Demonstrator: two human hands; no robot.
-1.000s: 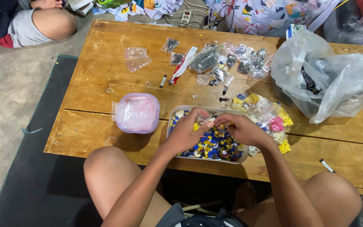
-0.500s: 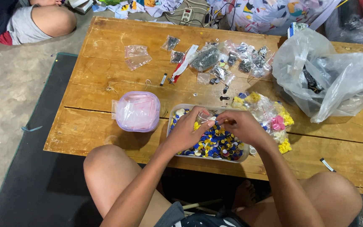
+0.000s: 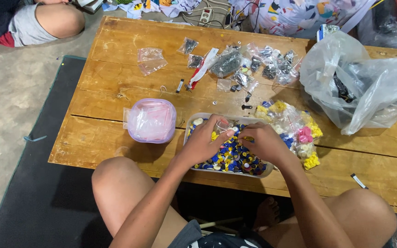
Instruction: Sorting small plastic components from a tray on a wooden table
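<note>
- Your left hand (image 3: pixel 204 143) rests on the small pieces in the clear tray (image 3: pixel 194 125), fingers curled, the fingertips pinching a small clear bag (image 3: pixel 222 125) at the tray's far edge.
- Your right hand (image 3: pixel 263 143) lies just beside it over the same tray, fingers bent down toward the bag; whether it pinches anything you cannot tell, since the fingertips are hidden.
- The tray sits at the near edge of the wooden table (image 3: pixel 116 87), between your knees, filled with small round pieces (image 3: pixel 235 158), mostly blue and yellow with some white.
- Just left of the tray stands a round pink tub (image 3: pixel 151 120) stuffed with clear bags.
- Touching the tray's right side is a heap of filled bags (image 3: pixel 295 126) holding yellow, white and pink pieces.
- Farther right, a large crumpled clear plastic sack (image 3: pixel 364 87) holds dark items.
- Beyond the tray, small dark parts (image 3: pixel 246 106) lie loose on the wood.
- Farther still, a cluster of small bags with dark contents (image 3: pixel 253 64) spreads across the table's middle, and an empty clear bag (image 3: pixel 150 59) lies to the left.
- At the far left, another person's bent knee (image 3: pixel 58 20) rests on the floor.
</note>
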